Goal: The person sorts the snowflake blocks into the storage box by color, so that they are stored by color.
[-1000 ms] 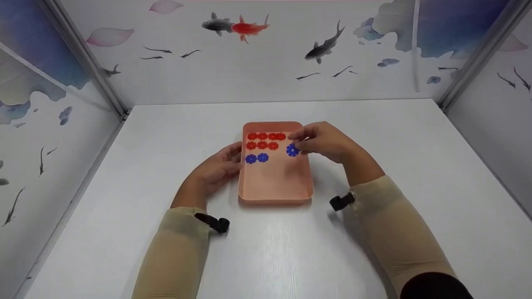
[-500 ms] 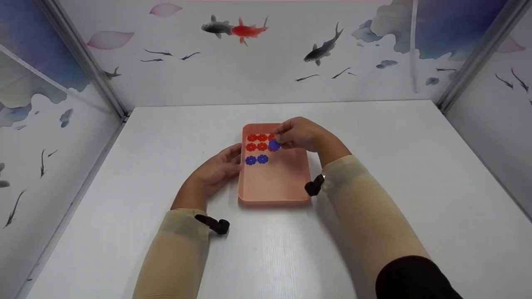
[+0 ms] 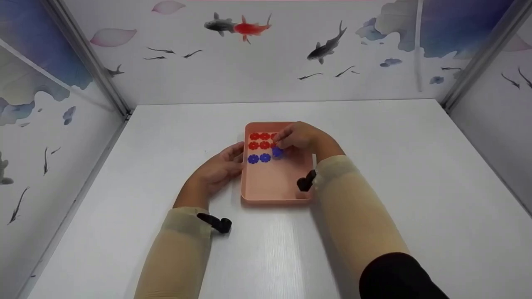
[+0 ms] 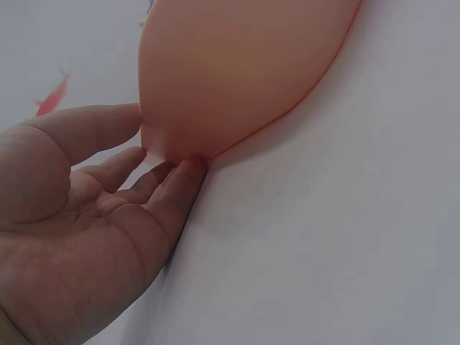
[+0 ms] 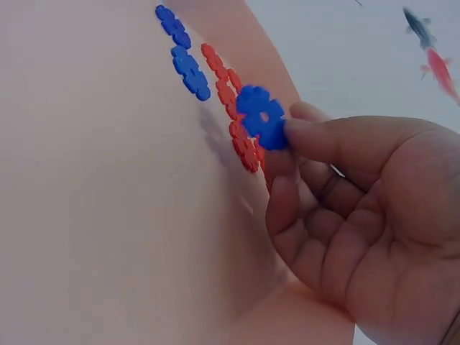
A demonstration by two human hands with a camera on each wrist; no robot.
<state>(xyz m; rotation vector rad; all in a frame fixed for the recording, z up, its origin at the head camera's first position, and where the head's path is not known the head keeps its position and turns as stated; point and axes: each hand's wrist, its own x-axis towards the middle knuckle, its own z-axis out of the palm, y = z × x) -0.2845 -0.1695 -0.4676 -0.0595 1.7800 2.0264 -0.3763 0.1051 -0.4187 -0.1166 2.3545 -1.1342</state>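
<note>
In the head view my right hand is over the pink tray, pinching a blue snowflake disc between thumb and fingers. The right wrist view shows this disc raised above the tray floor, tilted, with notches and a central hole. Two blue discs lie side by side in the tray, left of the held one. Behind them are two rows of red discs, whose right ends my right hand partly covers. My left hand rests its thumb and fingertips against the tray's left wall.
The tray stands on a white table. White panels painted with fish rise at the back and both sides. Each wrist wears a black camera mount; the right one hangs over the tray's right edge.
My right hand has moved left across the tray with the blue disc, then slightly toward me and lower, ending right of the two blue discs. The left hand has stayed against the tray.
</note>
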